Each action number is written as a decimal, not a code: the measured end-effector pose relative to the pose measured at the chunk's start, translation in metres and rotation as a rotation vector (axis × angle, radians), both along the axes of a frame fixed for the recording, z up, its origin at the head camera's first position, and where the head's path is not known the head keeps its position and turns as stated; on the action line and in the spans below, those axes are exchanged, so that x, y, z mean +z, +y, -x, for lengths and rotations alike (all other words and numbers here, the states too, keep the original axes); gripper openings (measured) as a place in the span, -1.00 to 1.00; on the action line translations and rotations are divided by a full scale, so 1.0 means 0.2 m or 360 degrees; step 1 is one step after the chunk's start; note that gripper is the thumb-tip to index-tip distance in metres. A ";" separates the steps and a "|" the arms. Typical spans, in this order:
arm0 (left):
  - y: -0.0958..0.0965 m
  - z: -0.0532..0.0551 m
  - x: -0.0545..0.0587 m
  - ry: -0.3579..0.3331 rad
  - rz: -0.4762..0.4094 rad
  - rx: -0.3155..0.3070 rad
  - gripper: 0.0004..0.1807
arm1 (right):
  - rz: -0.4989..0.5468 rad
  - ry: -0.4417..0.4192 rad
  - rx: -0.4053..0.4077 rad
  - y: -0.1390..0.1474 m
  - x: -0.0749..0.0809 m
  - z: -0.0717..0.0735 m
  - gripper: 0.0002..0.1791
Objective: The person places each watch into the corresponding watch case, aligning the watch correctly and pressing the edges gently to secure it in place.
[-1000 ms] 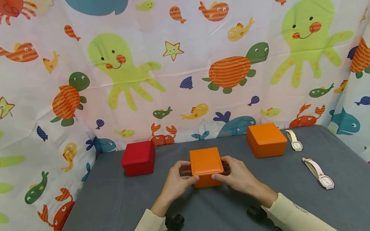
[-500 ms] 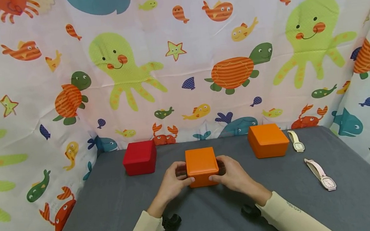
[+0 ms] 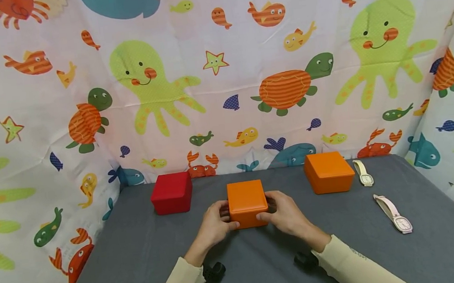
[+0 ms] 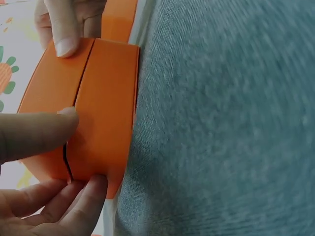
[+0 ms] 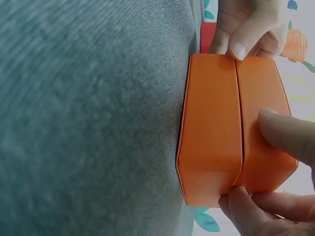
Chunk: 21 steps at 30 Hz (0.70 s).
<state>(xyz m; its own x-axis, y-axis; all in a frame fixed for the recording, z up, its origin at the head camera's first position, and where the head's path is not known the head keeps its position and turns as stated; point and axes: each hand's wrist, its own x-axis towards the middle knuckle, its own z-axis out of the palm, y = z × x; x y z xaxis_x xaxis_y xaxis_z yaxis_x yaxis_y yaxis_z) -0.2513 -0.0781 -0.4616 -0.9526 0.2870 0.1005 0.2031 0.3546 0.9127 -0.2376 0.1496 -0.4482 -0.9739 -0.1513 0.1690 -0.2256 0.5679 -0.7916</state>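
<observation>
An orange box (image 3: 246, 195) with its lid down sits between both hands on the grey cloth. My left hand (image 3: 212, 225) holds its left side, with the thumb near the lid seam on the front and the other fingers at the side. From the right, my right hand (image 3: 287, 213) grips it with the thumb on the front of the lid (image 5: 261, 88) and the fingers against the side. A thin dark seam between lid and base (image 5: 211, 108) shows in both wrist views. The inside of the box is hidden.
A red box (image 3: 172, 193) stands at the back left, and a second orange box (image 3: 328, 173) at the back right. Beside that lies a pale yellow watch (image 3: 363, 175), with a pale pink watch (image 3: 394, 214) nearer. A sea-animal curtain (image 3: 224, 114) hangs behind the table.
The held orange box has shifted slightly left with both hands since a second ago. Over the last half second it stays put, with only small thumb movements. The other boxes and watches stay in place.
</observation>
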 end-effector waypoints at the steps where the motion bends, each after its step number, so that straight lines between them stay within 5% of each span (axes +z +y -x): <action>1: 0.00 0.00 0.00 0.0008 0.0009 0.0005 -0.31 | 0.0002 -0.0003 -0.0005 0.00 0.00 0.00 -0.34; 12: 0.03 0.01 -0.02 -0.0018 0.0049 0.0097 -0.40 | 0.0021 0.0206 0.0010 0.01 -0.02 -0.01 -0.40; 21: 0.04 -0.01 -0.01 -0.0012 0.0112 0.0168 -0.42 | 0.0076 0.0051 0.0036 0.01 -0.02 0.00 -0.26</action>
